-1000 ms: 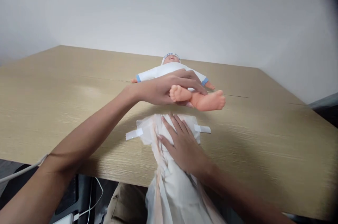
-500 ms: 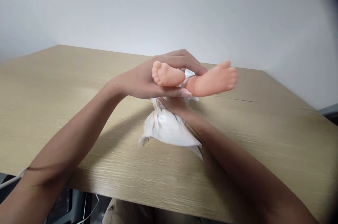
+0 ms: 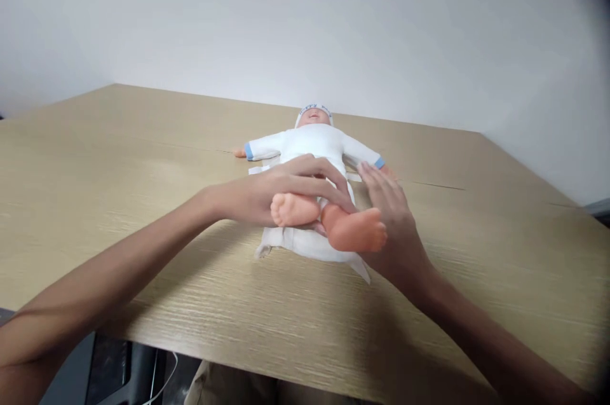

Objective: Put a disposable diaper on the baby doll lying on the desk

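A baby doll [image 3: 312, 141] in a white top with blue cuffs and a printed white cap lies on its back, head away from me. My left hand [image 3: 260, 194] is closed around its lower legs, and its bare feet [image 3: 357, 230] point toward me. Beneath the doll's bottom is a white diaper [image 3: 309, 245], its near end spread flat and its side tabs showing beside the waist. My right hand [image 3: 393, 227] is open, fingers stretched out, at the right of the legs near the doll's sleeve. The doll's hips are hidden behind my left hand.
The wooden table [image 3: 143, 138] meets a pale wall [image 3: 305, 23] at the back. Thin seam lines cross its top. Below the front edge are a white cable [image 3: 169, 379], dark equipment and my clothed legs.
The doll's legs have come down toward me in my left hand, revealing its body and head. My right hand has moved from beneath the legs out to their right side.
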`<state>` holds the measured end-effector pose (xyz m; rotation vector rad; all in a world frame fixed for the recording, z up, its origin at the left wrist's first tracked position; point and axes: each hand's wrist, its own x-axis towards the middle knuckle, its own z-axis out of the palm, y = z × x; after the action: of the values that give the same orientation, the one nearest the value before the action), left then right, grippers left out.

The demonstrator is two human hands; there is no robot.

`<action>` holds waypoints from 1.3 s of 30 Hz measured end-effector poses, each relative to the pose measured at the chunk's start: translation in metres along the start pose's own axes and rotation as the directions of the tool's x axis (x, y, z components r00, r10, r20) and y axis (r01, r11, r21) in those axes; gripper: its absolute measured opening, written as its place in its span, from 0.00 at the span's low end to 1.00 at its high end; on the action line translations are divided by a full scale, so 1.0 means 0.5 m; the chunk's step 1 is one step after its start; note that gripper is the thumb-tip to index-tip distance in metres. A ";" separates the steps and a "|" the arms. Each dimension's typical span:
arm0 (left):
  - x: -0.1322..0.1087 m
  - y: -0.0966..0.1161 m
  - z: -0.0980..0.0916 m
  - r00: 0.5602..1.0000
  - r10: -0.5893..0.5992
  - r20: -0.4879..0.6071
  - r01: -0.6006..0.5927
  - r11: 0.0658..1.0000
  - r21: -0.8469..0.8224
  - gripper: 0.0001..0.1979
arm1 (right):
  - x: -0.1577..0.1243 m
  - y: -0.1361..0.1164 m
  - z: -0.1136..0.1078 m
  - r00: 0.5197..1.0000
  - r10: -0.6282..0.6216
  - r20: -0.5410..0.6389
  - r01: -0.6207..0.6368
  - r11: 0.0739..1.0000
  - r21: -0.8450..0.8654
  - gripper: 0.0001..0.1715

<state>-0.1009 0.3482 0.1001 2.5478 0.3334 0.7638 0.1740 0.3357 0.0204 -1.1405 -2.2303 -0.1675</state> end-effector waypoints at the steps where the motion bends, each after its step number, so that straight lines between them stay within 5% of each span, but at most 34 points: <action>1: -0.004 0.001 0.011 1.000 -0.003 -0.007 0.003 1.000 0.007 0.18 | -0.006 -0.013 -0.016 1.000 -0.023 -0.004 0.023 0.999 0.031 0.43; 4: -0.020 0.001 0.023 0.998 0.010 -0.056 -0.009 1.000 0.015 0.18 | -0.004 -0.031 -0.049 0.991 -0.119 0.063 0.108 0.981 0.163 0.34; 8: -0.067 -0.011 -0.008 0.993 -0.074 -0.094 0.083 0.992 0.098 0.22 | 0.006 0.010 -0.077 0.966 -0.212 0.151 0.161 0.942 0.294 0.26; 12: -0.133 -0.031 -0.039 0.987 -0.163 -0.007 0.160 0.962 0.219 0.19 | -0.012 0.070 -0.084 0.931 -0.322 0.171 0.259 0.915 0.310 0.25; 17: -0.183 -0.057 -0.017 0.983 -0.158 0.089 0.137 0.968 0.211 0.22 | -0.045 0.102 -0.056 0.900 -0.338 0.275 0.281 0.933 0.227 0.26; 23: -0.195 -0.080 0.018 0.983 -0.165 0.085 0.137 0.953 0.269 0.35 | -0.057 0.105 -0.039 0.898 -0.351 0.265 0.299 0.929 0.217 0.26; 31: -0.187 -0.064 0.022 0.960 -0.239 0.148 0.207 0.957 0.202 0.27 | -0.061 0.110 -0.034 0.881 -0.413 0.230 0.368 0.905 0.212 0.27; 39: -0.181 -0.045 0.011 0.903 -0.390 0.178 0.362 0.917 0.169 0.28 | -0.044 0.109 -0.073 0.884 -0.291 0.365 0.181 0.934 0.307 0.30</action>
<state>-0.1738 0.3340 0.0433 2.5379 0.8016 0.3333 0.2424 0.3405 0.0280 -0.8030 -2.6588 0.2908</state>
